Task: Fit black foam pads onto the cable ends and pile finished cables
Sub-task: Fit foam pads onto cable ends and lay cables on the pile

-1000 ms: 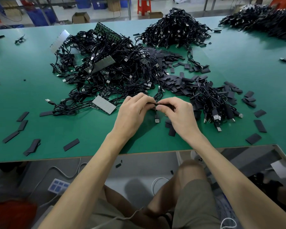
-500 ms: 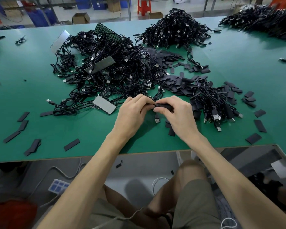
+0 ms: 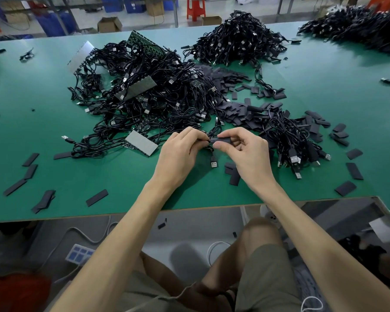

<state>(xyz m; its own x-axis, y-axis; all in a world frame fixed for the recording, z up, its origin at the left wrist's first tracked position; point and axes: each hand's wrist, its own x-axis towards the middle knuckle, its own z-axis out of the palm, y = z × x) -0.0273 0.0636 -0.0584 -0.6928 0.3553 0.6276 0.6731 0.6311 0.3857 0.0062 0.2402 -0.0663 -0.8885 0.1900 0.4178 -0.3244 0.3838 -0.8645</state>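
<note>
My left hand (image 3: 180, 152) grips a black cable (image 3: 208, 147) just above the green table (image 3: 81, 176), near its front edge. One metal USB plug (image 3: 214, 163) of that cable hangs below my fingers. My right hand (image 3: 245, 152) pinches a black foam pad (image 3: 222, 140) between thumb and fingers, right at the cable end that my left hand holds. Whether the pad sits on the plug is hidden by my fingers. A small pile of padded cables (image 3: 288, 140) lies just to the right of my right hand.
A big tangle of black cables (image 3: 149, 97) with grey and green strips lies behind my hands. Loose foam pads (image 3: 236, 118) are heaped in the middle and scattered left (image 3: 97, 197) and right (image 3: 345, 188). Further cable piles (image 3: 239, 39) sit at the back.
The foam pad in my right hand has come more into view, and my right fingers have spread a little. Both hands stay in the same spot.
</note>
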